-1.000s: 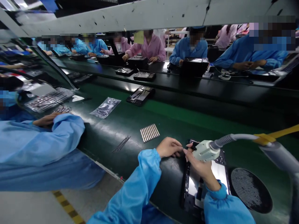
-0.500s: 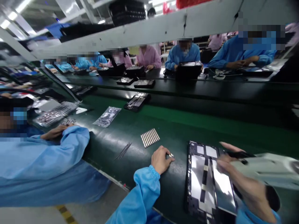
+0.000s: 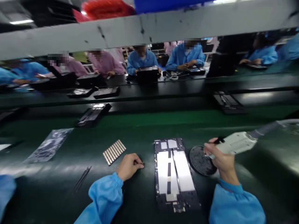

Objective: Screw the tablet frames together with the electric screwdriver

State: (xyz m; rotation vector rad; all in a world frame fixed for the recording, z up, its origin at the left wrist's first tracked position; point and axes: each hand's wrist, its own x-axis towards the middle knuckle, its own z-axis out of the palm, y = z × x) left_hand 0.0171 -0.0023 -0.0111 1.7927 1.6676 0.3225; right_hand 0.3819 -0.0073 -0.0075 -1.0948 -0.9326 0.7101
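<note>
The right hand [image 3: 220,158] is wrapped tight around a pale grey tool [image 3: 235,143], a chunky handle with a grey hose [image 3: 266,128] running off to the right. The tool's dark tip pokes out by the thumb, above the edge of a round black dish [image 3: 200,160] that sits on the belt. The left hand [image 3: 129,165] rests on the green belt [image 3: 149,127], curled almost closed, with something tiny and dark pinched at the fingertips [image 3: 140,164]; it is too small to tell what. Between the 2 hands lies an open flat device [image 3: 174,172], its shiny silver inside facing up, just beside the dish and near the left hand. A row of thin metal strips [image 3: 114,151] lies a little past the left hand, a clear bag [image 3: 48,145] is farther left, and thin dark sticks [image 3: 82,179] lie near the blue sleeve [image 3: 104,199]. Both arms reach forward in blue sleeves. Across the belt, other people in blue and pink coats [image 3: 105,62] sit at a black bench with dark trays [image 3: 106,92].
</note>
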